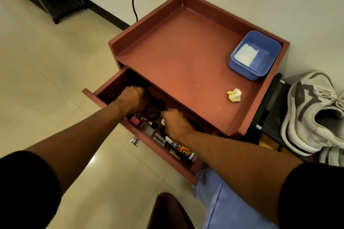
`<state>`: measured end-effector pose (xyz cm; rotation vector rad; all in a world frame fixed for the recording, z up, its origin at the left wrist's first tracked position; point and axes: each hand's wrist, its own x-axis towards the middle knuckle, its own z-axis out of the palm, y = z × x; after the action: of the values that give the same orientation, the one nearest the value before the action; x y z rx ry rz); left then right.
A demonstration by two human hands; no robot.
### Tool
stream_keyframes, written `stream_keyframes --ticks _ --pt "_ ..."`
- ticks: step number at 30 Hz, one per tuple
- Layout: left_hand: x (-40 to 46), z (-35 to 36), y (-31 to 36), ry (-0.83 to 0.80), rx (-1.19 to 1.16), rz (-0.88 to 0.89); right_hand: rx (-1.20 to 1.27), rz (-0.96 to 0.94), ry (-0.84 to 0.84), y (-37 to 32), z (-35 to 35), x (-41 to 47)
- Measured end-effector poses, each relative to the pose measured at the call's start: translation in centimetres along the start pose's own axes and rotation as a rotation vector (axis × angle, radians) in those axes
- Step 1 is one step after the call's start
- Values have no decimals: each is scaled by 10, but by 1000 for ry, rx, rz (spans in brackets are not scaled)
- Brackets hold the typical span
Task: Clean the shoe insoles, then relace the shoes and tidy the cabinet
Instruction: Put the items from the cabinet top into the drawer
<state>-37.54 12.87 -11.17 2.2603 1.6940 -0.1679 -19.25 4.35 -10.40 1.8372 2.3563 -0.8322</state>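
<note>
Both hands are reaching into the open reddish-brown wooden drawer (111,87) of the small reddish-brown cabinet (186,57). The left hand (133,98) is curled over something dark at the back of the drawer, but I cannot tell what it is holding. The right hand (176,122) is curled too, with its fingers down among the small things in the middle. What it is pinching is hidden.

The drawer is holding many little things, too jumbled and dark to count. One white tube with orange and blue print (181,148) is lying near the front. These bits are probably light and hard, and some could roll (the round ones mostly), so picking each one up by its middle seems best.

On the cabinet top one blue plastic tub (268,69) is sitting with one white folded cloth (245,55) inside. One crumpled yellow and white wad (235,95) is lying near it, and it looks soft and very light.

Two white and grey sneakers (312,109) are resting just beside the cabinet on the right, one above the other.
</note>
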Motion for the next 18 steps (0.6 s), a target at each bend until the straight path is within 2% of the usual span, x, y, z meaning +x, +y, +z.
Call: stream_keyframes --ticks 5,12,18 --pt "7 4 -5 18 26 -8 38 41 -14 7 11 16" --pt "12 10 -7 -69 55 -36 50 38 -54 12 24 30" --pt "-6 -20 -8 -120 15 -24 4 55 -124 5 8 24"
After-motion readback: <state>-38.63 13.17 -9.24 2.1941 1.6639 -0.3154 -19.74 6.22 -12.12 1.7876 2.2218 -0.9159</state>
